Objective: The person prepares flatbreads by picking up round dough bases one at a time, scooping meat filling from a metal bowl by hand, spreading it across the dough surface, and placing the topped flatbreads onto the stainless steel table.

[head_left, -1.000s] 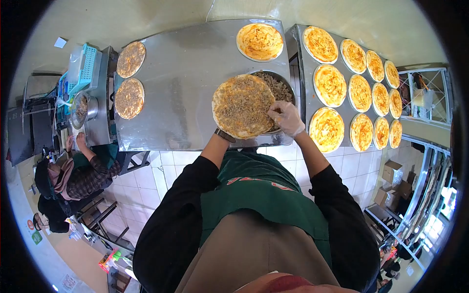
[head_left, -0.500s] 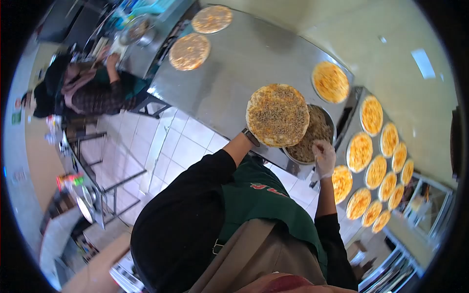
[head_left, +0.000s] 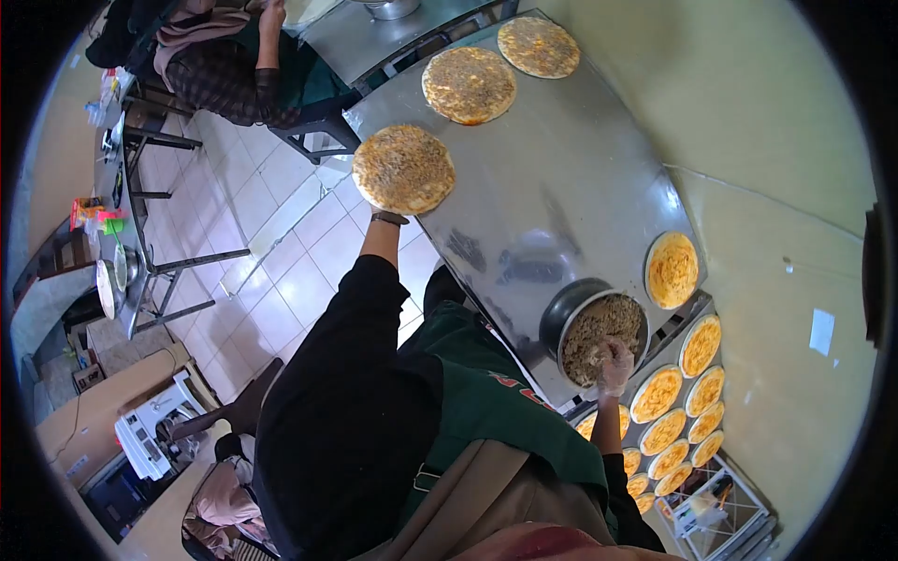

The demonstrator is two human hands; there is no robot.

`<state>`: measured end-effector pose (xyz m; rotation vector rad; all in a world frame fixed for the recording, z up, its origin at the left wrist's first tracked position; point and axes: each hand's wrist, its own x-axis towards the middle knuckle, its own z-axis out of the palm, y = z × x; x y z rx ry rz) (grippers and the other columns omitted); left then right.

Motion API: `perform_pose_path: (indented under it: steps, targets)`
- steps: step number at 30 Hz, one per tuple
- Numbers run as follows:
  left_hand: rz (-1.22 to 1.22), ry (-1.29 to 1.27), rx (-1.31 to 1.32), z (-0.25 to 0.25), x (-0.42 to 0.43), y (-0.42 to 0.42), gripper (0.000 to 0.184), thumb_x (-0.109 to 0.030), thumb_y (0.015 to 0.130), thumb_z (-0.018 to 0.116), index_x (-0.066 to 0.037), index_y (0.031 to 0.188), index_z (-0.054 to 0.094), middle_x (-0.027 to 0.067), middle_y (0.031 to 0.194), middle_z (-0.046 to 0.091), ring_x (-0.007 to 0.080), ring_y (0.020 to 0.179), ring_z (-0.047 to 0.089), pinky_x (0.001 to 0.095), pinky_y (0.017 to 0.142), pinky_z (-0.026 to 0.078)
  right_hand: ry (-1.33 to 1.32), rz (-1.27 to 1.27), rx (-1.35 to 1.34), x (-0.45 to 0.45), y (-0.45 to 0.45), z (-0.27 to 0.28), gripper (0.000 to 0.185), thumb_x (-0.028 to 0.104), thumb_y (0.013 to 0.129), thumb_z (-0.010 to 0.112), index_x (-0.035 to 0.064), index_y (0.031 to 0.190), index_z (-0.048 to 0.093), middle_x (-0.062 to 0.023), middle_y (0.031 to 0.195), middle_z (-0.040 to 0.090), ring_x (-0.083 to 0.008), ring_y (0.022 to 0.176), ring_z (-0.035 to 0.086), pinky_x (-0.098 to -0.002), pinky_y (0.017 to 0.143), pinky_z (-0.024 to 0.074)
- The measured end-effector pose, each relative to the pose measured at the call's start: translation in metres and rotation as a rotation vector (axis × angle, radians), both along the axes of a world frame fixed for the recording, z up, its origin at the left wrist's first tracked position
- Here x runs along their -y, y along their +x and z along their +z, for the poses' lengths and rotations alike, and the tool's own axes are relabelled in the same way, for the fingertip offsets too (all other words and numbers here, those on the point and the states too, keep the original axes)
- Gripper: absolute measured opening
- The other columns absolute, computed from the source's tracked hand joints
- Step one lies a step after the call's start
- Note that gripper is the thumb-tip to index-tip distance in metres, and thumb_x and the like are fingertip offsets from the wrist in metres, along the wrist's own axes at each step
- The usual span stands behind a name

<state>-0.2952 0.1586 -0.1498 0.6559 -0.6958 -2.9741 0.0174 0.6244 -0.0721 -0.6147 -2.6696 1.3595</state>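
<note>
A round flatbread (head_left: pixel 404 168) covered with a brown crumbly topping rests on my left hand (head_left: pixel 383 224), held out over the table's left edge. The fingers are hidden under the bread; a dark band circles the wrist. My right hand (head_left: pixel 615 365), in a clear glove, reaches into a metal pot (head_left: pixel 554 323) of brown crumbly filling (head_left: pixel 603 323). Its fingertips are down in the filling, so their grip cannot be made out. Two similarly topped flatbreads, one nearer (head_left: pixel 469 86) and one farther (head_left: pixel 540 47), lie at the far end of the table.
The steel table (head_left: pixel 552 178) runs along the wall. An orange-topped flatbread (head_left: pixel 672 270) lies at its right edge. Several more orange-topped rounds (head_left: pixel 658 393) cover a surface on the right. A co-worker (head_left: pixel 224 65) is at another table at upper left. White tiles (head_left: pixel 271 224) show below.
My left hand has carried the topped flatbread left, away from above the pot. My right hand has gone down into the filling. The whole view has shifted, with more of the pot showing.
</note>
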Motion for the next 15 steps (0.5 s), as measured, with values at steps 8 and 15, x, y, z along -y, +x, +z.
perform_pose_path:
  steps: [8, 15]
  targets:
    - [0.125, -0.007, 0.103, -0.013, 0.051, -0.018, 0.066, -0.057, 0.096, 0.030, -0.009, 0.140, 0.040, 0.0140, 0.142, 0.044, 0.0335, 0.131, 0.040, 0.0506, 0.110, 0.031, -1.242, -0.106, 0.232, 0.099, -0.200, 0.005, 0.045, 0.045, 0.095, 0.051, 0.0077, 0.119, 0.053, -0.0114, 0.112, 0.061, -0.0194, 0.083, 0.061, -0.0314, 0.068, 0.0497]
    - [0.157, 0.254, 0.295, 0.006, 0.075, 0.016, 0.105, -0.084, 0.079, 0.022, -0.004, 0.146, 0.025, 0.0172, 0.150, 0.030, 0.0368, 0.138, 0.027, 0.0520, 0.114, 0.019, -1.636, -0.300, 0.359, 0.214, -0.380, -0.046, 0.056, 0.055, 0.096, 0.039, 0.0065, 0.124, 0.043, -0.0168, 0.113, 0.057, -0.0279, 0.082, 0.057, -0.0372, 0.067, 0.0496]
